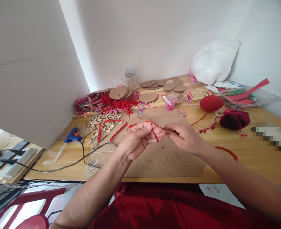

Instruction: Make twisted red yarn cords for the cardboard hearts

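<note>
My left hand (pixel 140 137) is palm up over the cardboard sheet (pixel 169 159), its thumb pressing a red yarn (pixel 157 136) against the fingers. One piece of the yarn crosses the fingers and hangs below them. Beside it on the right, my right hand (pixel 183 136) pinches the same yarn, which runs taut between the hands. Short red yarn pieces (pixel 118 131) lie left of my left hand, near the peanut shells (pixel 107 122).
A blue glue gun (pixel 73 136) and its black cable lie at the left. Behind are cardboard discs (pixel 118 93), a glass jar (pixel 132 79) and a pink cup (pixel 170 103). Red yarn ball (pixel 211 103), dark yarn ball (pixel 234 120) and plastic tray (pixel 259 100) stand right.
</note>
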A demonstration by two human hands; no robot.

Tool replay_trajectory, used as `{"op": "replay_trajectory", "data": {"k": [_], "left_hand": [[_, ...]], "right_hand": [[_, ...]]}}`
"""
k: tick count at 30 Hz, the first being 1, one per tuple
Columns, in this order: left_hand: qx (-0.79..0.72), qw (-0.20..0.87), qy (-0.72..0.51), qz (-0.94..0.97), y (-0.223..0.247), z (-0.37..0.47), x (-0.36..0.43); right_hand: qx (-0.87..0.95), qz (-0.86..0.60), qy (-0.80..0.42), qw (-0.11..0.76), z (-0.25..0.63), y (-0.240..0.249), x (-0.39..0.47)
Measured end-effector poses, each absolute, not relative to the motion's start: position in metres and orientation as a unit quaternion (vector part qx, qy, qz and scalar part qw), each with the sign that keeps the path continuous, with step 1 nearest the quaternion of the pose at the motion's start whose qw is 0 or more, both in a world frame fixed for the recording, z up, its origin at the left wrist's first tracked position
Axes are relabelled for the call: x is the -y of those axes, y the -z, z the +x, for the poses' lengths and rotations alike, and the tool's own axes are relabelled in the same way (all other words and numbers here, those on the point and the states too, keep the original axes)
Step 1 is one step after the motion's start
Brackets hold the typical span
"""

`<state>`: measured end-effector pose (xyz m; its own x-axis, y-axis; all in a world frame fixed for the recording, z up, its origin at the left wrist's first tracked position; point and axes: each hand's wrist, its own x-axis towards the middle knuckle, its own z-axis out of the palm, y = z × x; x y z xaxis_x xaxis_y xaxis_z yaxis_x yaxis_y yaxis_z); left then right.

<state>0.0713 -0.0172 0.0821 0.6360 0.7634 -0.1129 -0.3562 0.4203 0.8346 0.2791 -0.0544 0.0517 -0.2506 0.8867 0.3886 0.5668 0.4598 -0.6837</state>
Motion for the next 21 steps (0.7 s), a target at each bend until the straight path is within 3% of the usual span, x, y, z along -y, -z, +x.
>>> {"op": "replay_trajectory", "data": {"k": [8, 13, 17, 21], "left_hand": [[-0.253, 0.782, -0.476, 0.312, -0.086, 0.084, 0.003], [-0.284, 0.679, -0.505, 0.451, -0.07, 0.091, 0.001], [-0.343, 0.556, -0.461, 0.601, -0.058, 0.091, 0.006], [-0.34, 0.559, -0.363, 0.664, -0.05, 0.087, 0.011]], "right_hand": [[0.811, -0.472, -0.102, 0.33, 0.268, -0.035, 0.066], [0.825, -0.472, -0.075, 0.301, 0.268, -0.048, 0.074], [0.837, -0.461, -0.043, 0.293, 0.273, -0.062, 0.074], [0.856, -0.438, 0.007, 0.274, 0.283, -0.074, 0.069]]}}
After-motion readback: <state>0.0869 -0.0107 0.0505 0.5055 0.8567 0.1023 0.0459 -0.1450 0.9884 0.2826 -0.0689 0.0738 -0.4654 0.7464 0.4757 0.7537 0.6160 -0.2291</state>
